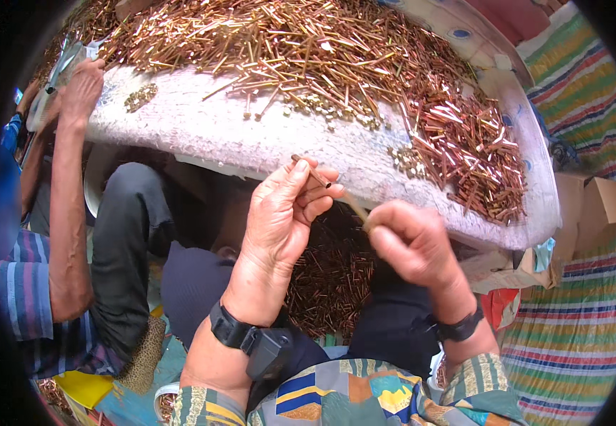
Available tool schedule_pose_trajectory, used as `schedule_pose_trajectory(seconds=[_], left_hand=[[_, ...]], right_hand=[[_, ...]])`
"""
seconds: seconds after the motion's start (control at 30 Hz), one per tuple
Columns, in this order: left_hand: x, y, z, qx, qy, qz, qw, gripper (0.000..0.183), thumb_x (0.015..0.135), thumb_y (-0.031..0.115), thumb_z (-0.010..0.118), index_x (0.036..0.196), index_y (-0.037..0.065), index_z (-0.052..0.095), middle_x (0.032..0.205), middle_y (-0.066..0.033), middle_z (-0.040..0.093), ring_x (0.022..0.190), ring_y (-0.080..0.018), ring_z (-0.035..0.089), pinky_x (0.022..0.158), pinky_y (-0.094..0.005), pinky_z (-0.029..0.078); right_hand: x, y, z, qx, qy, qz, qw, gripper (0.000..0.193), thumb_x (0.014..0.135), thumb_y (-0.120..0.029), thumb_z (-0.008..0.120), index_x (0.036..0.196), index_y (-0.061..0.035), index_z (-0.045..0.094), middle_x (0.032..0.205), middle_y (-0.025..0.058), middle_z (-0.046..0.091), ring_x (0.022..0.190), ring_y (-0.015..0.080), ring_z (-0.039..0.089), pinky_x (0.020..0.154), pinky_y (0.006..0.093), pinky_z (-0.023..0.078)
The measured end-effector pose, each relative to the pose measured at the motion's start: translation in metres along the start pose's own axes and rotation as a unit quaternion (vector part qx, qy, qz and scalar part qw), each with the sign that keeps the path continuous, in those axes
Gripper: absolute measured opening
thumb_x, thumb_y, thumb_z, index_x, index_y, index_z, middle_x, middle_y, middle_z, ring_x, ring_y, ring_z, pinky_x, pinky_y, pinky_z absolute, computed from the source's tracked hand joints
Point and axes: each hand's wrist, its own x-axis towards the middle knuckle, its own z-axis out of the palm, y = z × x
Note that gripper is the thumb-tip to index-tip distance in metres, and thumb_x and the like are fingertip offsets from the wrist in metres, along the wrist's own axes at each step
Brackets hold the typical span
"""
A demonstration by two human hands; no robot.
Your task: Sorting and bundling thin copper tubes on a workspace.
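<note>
Left hand [283, 206]: fingers pinched slim copper-coloured metal tube [313, 172] near front edge of white, rough-surfaced bench [173, 117]. Right hand [413, 240]: fingers pinched thin, blurred tan rod [355, 207]. Judged best: tube steady, rod aligned.

L head cam, nr, dwn view

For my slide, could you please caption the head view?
Both hands hold slender pieces beside a surface heaped with coppery ones.
</note>
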Motion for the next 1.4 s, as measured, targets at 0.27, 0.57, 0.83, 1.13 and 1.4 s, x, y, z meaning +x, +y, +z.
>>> schedule_pose_trajectory(seconds=[0.27,0.57,0.83,1.13,1.4], left_hand=[[-0.016,-0.015,0.011,0.057,-0.03,-0.002,0.998,0.018,0.087,0.018,0.052,0.096,0.002,0.056,0.082,-0.0137,0.064,0.072,-0.0219,0.065,0.058,-0.0236,0.054],[-0.033,-0.047,0.017,0.217,-0.011,0.01,0.976,0.012,0.085,0.019,0.057,0.085,0.006,0.059,0.072,-0.0001,0.061,0.061,-0.0046,0.054,0.054,-0.0171,0.041],[-0.034,-0.047,0.016,0.138,0.003,-0.094,0.986,0.018,0.089,0.019,0.049,0.093,0.003,0.055,0.067,-0.0048,0.059,0.052,-0.0118,0.055,0.045,-0.019,0.042],[-0.028,-0.049,0.015,0.207,-0.003,-0.094,0.974,0.019,0.089,0.02,0.049,0.099,0.005,0.056,0.068,-0.0008,0.057,0.048,-0.0058,0.048,0.04,-0.0146,0.032],[-0.024,-0.049,0.01,0.31,0.007,-0.03,0.95,0.019,0.088,0.019,0.052,0.098,0.006,0.059,0.066,0.0045,0.05,0.054,-0.0018,0.038,0.048,-0.0153,0.031]], right_hand=[[-0.028,-0.002,0.007,0.025,0.015,0.05,0.998,0.004,0.076,-0.003,0.056,0.079,-0.0005,0.055,0.051,0.0038,0.046,0.044,0.0081,0.043,0.043,0.0231,0.036],[-0.04,0.008,0.024,0.275,0.05,0.11,0.954,0.02,0.077,-0.002,0.061,0.092,0.0008,0.047,0.072,0.0042,0.056,0.069,0.0045,0.053,0.061,0.0206,0.045],[-0.027,0.022,0.012,-0.005,0.092,0.093,0.991,0.017,0.072,-0.008,0.067,0.079,0.0002,0.054,0.062,0.0079,0.056,0.056,0.0091,0.056,0.048,0.0239,0.043],[0.06,0.085,-0.03,-0.317,0.152,-0.022,0.936,0.014,0.072,-0.016,0.061,0.079,-0.004,0.064,0.073,0.0131,0.06,0.067,0.0292,0.059,0.061,0.0359,0.048],[0.078,0.09,-0.036,-0.371,0.1,-0.032,0.923,0.009,0.074,-0.013,0.058,0.074,-0.0043,0.061,0.072,0.014,0.061,0.067,0.0325,0.059,0.062,0.038,0.047]])
